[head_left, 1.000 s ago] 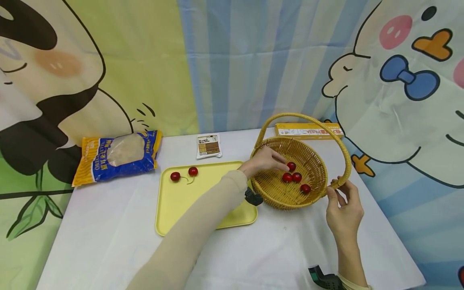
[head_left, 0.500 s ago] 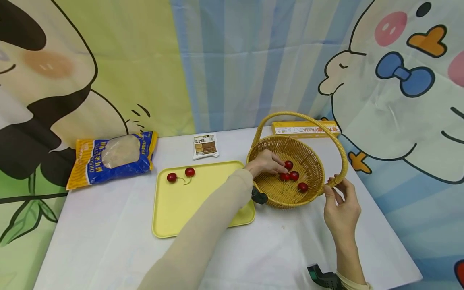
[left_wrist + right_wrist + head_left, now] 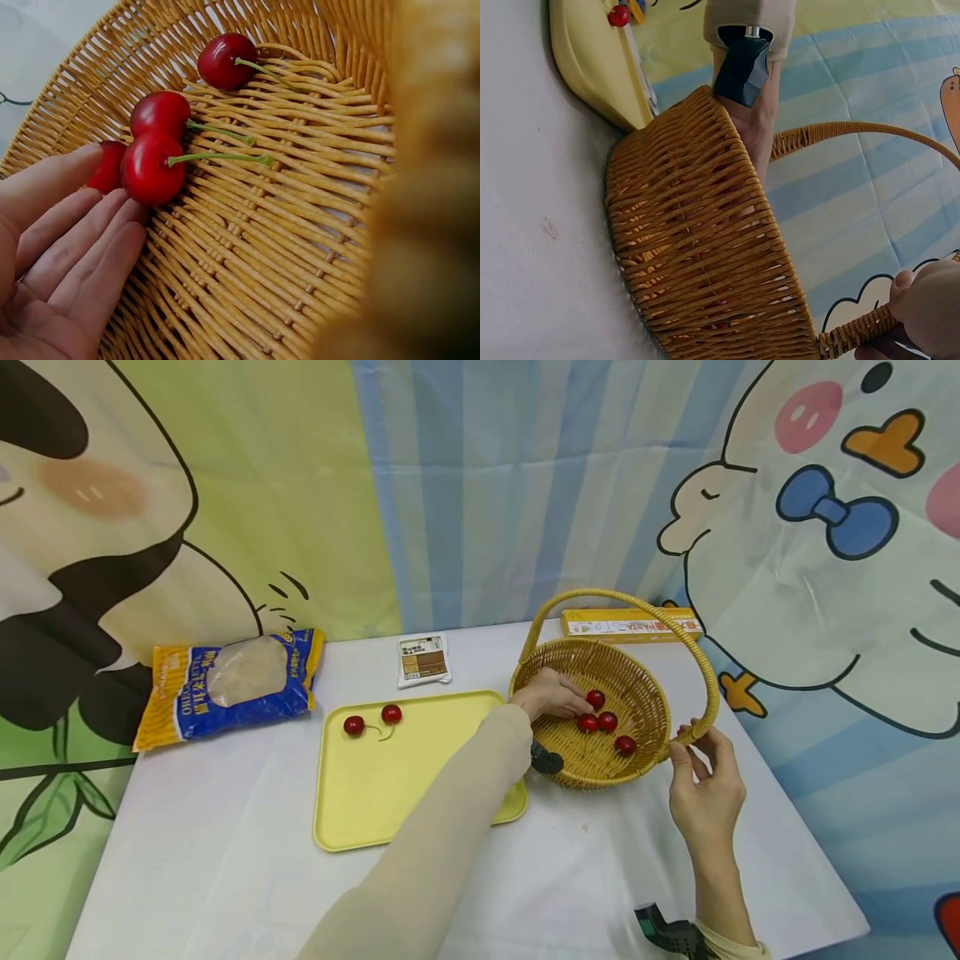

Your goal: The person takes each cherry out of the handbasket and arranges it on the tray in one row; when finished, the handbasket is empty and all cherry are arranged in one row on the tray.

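A wicker basket (image 3: 558,752) holds several red cherries (image 3: 626,745), some with green stems. My left hand (image 3: 555,693) reaches inside it. In the left wrist view its fingers (image 3: 105,262) lie fairly straight beside the cherries. The thumb's tip is by a partly hidden cherry (image 3: 109,166); whether it touches is hard to tell. At the basket's right side my right hand (image 3: 707,789) grips the low end of the arched handle (image 3: 708,693) between thumb and fingers. Two more cherries (image 3: 392,714) lie on a yellow tray (image 3: 360,802) left of the basket.
A blue and yellow bag (image 3: 232,685) lies at the table's back left. Behind the tray is a small white and brown packet (image 3: 423,661). A yellow pasta box (image 3: 630,625) sits behind the basket, against the printed cloth backdrop (image 3: 487,493).
My left hand has moved slightly right and deeper into the basket, toward the cherries. The right hand keeps its grip on the handle. The head view has shifted a little.
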Motion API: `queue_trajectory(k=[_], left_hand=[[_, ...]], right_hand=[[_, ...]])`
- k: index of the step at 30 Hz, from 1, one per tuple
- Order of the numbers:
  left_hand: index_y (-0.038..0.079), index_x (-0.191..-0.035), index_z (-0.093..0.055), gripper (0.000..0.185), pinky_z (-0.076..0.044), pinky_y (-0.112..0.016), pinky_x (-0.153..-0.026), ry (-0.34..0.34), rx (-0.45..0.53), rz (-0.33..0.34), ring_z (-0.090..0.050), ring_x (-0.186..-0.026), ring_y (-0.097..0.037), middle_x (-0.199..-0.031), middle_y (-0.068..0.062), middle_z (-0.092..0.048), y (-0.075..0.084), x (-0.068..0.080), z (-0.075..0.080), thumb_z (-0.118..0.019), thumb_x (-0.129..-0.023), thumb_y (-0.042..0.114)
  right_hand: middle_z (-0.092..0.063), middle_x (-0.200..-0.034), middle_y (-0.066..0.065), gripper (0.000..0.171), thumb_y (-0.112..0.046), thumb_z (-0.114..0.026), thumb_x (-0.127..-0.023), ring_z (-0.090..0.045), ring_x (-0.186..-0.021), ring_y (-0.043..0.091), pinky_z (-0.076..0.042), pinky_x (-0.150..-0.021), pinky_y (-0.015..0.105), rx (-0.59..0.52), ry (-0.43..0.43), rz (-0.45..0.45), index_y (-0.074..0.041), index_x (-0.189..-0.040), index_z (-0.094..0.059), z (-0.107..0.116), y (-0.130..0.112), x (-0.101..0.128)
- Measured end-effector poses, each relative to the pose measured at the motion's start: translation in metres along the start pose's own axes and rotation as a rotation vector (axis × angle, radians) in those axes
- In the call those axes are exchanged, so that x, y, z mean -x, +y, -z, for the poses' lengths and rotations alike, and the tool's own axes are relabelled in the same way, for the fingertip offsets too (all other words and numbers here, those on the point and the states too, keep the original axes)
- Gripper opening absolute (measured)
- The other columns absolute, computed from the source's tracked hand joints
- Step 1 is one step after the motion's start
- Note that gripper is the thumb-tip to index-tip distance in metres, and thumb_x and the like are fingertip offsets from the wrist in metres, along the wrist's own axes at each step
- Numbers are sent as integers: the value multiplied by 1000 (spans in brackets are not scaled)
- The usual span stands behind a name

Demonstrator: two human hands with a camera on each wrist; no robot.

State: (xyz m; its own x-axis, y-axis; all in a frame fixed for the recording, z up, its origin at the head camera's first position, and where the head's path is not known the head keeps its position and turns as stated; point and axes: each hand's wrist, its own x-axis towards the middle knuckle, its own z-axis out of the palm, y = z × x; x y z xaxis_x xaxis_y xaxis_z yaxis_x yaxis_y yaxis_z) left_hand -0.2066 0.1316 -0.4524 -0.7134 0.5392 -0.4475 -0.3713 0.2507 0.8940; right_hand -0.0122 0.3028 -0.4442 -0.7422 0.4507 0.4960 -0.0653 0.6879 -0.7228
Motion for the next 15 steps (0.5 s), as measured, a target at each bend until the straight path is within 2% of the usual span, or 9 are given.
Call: queue_trajectory(k=[9, 12, 15], left_hand=[[-7, -108, -77, 23, -58, -44, -101, 33, 81, 63, -74, -111, -34, -102, -16, -79, 2, 0, 1, -83, -87, 1], [-8, -113, -76, 28, -59, -42, -100, 41, 91, 63, -75, -111, -33, -105, -18, -79, 1, -1, 0, -84, -86, -1], [-7, -117, -75, 34, -59, -40, -99, 44, 70, 62, -74, -111, -32, -115, -16, -77, 1, -3, -1, -84, -85, -2]], right_hand=[[-64, -129, 14, 47, 4, -68, -97, -64, -123, 28, -48, -98, 7, -13, -5, -18, 3, -142, -54, -3, 4, 0], [-64, -128, 14, 46, 5, -68, -97, -64, -123, 28, -48, -98, 7, -19, -4, -17, 4, -141, -54, -2, 3, 0], [-64, -129, 16, 46, 6, -68, -97, -64, -122, 26, -48, -98, 7, -14, 0, -17, 4, -141, -55, -1, 2, -1]])
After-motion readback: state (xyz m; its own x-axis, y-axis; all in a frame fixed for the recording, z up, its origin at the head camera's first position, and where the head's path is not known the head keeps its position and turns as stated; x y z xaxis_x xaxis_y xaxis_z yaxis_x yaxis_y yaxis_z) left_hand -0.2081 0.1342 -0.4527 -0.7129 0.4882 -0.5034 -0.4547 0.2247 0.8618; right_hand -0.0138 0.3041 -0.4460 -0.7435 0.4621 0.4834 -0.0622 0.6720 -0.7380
